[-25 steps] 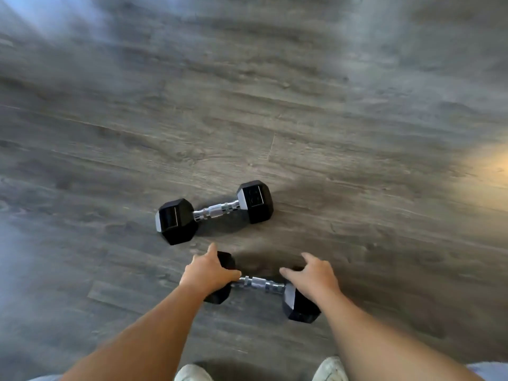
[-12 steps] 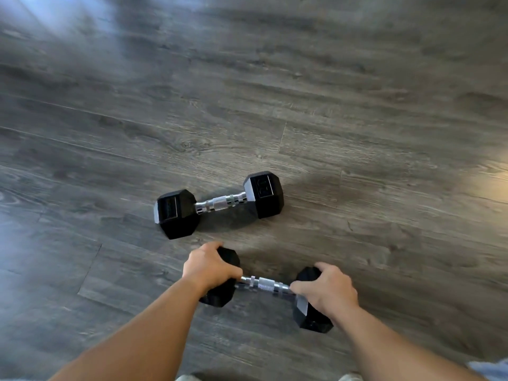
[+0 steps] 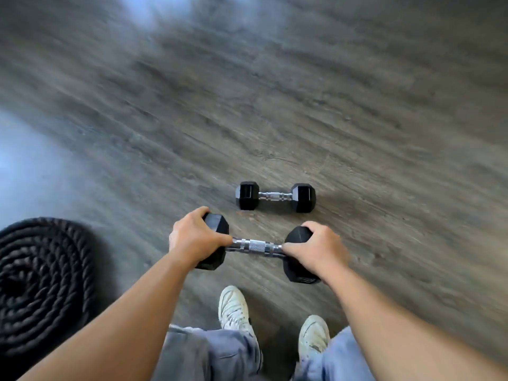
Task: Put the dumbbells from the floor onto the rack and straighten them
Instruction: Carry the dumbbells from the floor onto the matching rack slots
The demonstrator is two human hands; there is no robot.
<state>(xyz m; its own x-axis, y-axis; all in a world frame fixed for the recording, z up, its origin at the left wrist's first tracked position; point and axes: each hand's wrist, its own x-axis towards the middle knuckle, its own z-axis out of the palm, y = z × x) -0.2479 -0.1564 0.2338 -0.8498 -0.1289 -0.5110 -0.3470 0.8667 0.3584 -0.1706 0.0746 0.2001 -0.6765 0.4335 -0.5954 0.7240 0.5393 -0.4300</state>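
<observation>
Grey wood floor (image 3: 330,119) now sits farther below me.
My left hand (image 3: 192,237) and right hand (image 3: 316,248) grip the near black hex dumbbell (image 3: 255,247), now lifted; black rope coil (image 3: 41,284) and white shoes (image 3: 233,306) appeared.

Both bare forearms reach from the lower corners toward the frame's centre; the left hand (image 3: 193,237) curls over one dumbbell head; the right hand (image 3: 316,247) curls over the other, thumbs pointing inward along the bar.

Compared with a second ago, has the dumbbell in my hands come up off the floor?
Yes. The held dumbbell, gripped by the left hand and right hand, has risen; the floor dumbbell and the floor now look farther below.
</observation>
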